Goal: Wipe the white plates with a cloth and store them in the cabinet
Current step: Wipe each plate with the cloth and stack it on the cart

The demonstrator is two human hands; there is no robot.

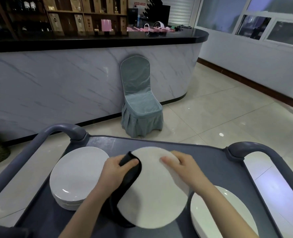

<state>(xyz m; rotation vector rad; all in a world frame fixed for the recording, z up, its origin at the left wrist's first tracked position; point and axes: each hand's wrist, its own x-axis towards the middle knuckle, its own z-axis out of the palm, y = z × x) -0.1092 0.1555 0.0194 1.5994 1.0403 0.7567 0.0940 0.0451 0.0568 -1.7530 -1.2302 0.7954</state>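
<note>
Above the grey cart (216, 162), the left hand (115, 169) pinches a black cloth (130, 177) against the left rim of a white plate (152, 194). The right hand (181, 167) grips that plate's right rim, thumb on its face. A stack of white plates (73, 176) sits left, another plate (216, 215) right.

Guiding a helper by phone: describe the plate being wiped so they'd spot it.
White plates lie on the grey cart. It is the middle plate, gripped by the right hand, the left hand holding a black cloth over its edge; the left stack and right plate lie unheld.
</note>
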